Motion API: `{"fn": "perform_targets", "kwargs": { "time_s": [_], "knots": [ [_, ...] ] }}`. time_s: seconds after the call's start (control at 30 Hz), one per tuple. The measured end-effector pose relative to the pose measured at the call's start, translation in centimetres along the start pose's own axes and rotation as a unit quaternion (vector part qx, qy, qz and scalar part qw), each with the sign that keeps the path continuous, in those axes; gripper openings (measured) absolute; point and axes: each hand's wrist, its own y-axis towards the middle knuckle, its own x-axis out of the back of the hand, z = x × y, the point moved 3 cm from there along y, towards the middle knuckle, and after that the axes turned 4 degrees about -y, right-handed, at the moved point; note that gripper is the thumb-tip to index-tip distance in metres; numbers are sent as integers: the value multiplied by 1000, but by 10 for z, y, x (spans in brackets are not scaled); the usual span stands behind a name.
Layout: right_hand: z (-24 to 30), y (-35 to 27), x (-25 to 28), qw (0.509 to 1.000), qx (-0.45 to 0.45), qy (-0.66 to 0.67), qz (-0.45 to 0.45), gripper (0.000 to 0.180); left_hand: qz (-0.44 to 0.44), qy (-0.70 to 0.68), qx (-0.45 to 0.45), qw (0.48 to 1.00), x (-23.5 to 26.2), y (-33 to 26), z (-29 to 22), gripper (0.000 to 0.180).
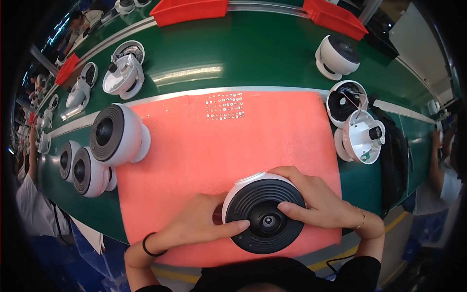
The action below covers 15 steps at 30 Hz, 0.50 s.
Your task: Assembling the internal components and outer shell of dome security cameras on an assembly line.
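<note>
A round white security camera [253, 199] with a black ridged face and a central lens sits low over the pink mat [170, 151], its lens turned up toward me. My left hand [199, 221] grips its left side, the thumb lying across the black face below and left of the lens. From the right, my right hand [318, 199] wraps the housing, with its thumb on the face just above the lens. The fingers under the housing are mostly hidden. Farther up the mat, small silver screws [224, 107] stand in rows, with a few loose ones to their left.
Several closed cameras [104, 131] stand left of the mat. An opened camera [362, 138] with wires showing stands at the right, a closed one [340, 53] beyond it. Across the green bench [272, 53] are opened housings [124, 73] and red trays [189, 10]. Other people sit at both sides.
</note>
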Motion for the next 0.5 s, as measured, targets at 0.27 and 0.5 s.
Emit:
{"fn": "perform_targets", "kwargs": {
  "time_s": [0.27,0.5],
  "knots": [
    [55,-10,15,973,148,-77,-161,74,-160,9,-263,951,-13,-24,-45,83],
    [72,7,33,939,216,-129,-235,85,-218,69,-305,924,2,-30,-69,84]
  ]
}}
